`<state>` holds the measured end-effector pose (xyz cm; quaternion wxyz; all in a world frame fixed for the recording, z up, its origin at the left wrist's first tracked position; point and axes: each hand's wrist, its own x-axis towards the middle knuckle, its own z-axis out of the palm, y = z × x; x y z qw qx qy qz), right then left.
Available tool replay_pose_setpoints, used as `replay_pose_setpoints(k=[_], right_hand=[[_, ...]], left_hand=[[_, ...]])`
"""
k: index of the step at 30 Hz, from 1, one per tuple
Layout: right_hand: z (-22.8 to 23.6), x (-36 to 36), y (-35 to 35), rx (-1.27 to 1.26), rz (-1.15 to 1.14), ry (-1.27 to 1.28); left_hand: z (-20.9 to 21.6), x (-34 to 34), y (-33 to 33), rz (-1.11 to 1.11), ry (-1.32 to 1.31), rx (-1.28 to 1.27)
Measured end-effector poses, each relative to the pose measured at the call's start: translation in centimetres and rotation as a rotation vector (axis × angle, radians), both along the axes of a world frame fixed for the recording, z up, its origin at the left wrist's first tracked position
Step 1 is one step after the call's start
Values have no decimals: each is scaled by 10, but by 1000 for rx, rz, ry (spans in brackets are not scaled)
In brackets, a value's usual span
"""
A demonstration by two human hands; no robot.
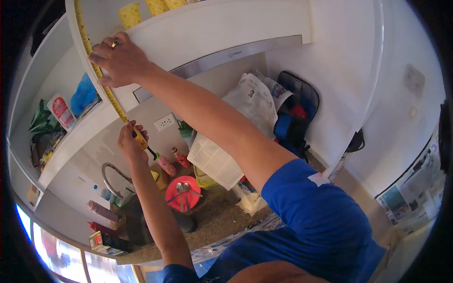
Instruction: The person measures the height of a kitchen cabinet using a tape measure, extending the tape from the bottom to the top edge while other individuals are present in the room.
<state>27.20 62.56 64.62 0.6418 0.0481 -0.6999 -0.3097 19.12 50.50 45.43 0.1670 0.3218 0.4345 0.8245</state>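
Observation:
My left hand (131, 140) is closed around the yellow case of a tape measure (140, 139), below the upper cabinet. A black strap hangs from the case. Its yellow blade (113, 100) runs up along the front edge of the cabinet's upright panel (71, 21) and out past the top of the view. Higher up, my right hand (120, 61), a ring on one finger, has its fingers spread across the blade and the panel edge. Part of the blade is hidden behind those fingers.
Yellow cups (130, 15) stand on the shelf above a range hood (226, 55). Left shelves hold a blue bag (84, 95) and a red-and-white container (62, 112). On the counter below are a faucet (109, 178), bottles, and a red plate (175, 203) with spoons.

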Motion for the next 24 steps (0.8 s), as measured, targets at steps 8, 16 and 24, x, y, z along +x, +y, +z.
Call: replay_pose_setpoints(k=[8,16,24], right_hand=[[-1,-14,6,0,37,9],[2,1,-5,-94,46,-170],[5,5,-12,-46,-80,-144]], left_hand=[[-3,-11,2,5,-2,22],[-5,0,1,38,39,5],[0,3,2,65,10,24]])
